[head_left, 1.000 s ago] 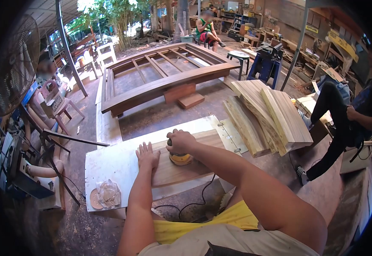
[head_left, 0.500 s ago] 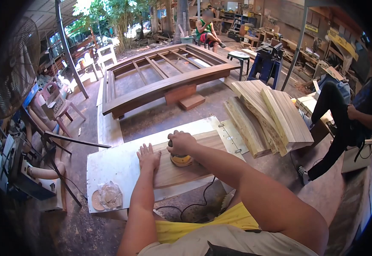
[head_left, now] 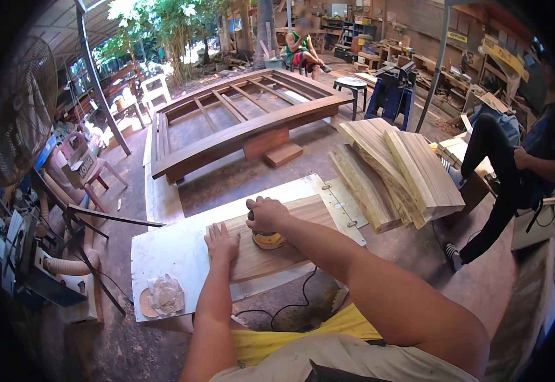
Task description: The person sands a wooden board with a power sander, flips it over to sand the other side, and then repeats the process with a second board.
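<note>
My right hand (head_left: 267, 214) is wrapped over the top of a yellow and black orbital sander (head_left: 267, 240), which rests on a brown wooden board (head_left: 309, 223). My left hand (head_left: 221, 243) lies flat with fingers stretched out at the board's left end. Under the board is a white panel (head_left: 179, 254) used as a worktop. A dark power cord (head_left: 304, 296) hangs below the board's near edge. On the panel's near left corner sit a clear plastic bag (head_left: 165, 295) and a round sanding disc (head_left: 147, 302).
A large slatted wooden frame (head_left: 245, 140) stands ahead on blocks. Thick planks (head_left: 411, 172) are stacked to the right, near a seated person's leg (head_left: 490, 210). Another person (head_left: 303, 51) sits at the back. A plastic chair (head_left: 90, 165) and a fan (head_left: 23, 108) are at left.
The whole view has shifted slightly. My right hand stays on the sander and my left hand stays flat on the board's left end, with little visible movement between them.
</note>
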The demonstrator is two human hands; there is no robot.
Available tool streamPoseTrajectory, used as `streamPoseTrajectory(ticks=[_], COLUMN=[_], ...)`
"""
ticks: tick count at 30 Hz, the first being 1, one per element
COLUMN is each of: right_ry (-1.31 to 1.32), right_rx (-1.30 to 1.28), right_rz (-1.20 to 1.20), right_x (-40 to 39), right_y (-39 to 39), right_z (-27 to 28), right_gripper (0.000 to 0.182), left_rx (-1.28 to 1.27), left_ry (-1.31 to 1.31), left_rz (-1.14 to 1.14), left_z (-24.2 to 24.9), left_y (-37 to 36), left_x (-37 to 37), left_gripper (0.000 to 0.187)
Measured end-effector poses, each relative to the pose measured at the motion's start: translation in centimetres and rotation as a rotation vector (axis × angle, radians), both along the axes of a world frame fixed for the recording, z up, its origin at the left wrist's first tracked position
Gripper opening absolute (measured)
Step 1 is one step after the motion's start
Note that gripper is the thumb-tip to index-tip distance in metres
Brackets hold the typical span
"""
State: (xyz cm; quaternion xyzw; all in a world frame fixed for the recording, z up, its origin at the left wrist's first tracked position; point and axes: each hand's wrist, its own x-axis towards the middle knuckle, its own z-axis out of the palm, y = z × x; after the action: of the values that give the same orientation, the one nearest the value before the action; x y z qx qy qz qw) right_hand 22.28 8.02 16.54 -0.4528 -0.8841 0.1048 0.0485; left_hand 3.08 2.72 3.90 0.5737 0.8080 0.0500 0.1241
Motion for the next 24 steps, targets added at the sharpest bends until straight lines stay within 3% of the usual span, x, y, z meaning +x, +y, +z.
streamPoseTrajectory(ticks=[4, 24], right_ry=[-0.024, -0.034], right_rx=[-0.023, -0.03], right_rz=[-0.021, 0.001], right_x=[-0.1, -0.1], right_y=[-0.4, 0.0], right_z=[0.1, 0.1], right_gripper=[0.053, 0.056], left_rx=[0.09, 0.048], left_ry=[-0.008, -0.002], left_rz=[-0.019, -0.006], left_z=[-0.8, -0.2], left_y=[-1.8, -4.0], left_x=[0.1, 1.2], left_gripper=[0.082, 0.079])
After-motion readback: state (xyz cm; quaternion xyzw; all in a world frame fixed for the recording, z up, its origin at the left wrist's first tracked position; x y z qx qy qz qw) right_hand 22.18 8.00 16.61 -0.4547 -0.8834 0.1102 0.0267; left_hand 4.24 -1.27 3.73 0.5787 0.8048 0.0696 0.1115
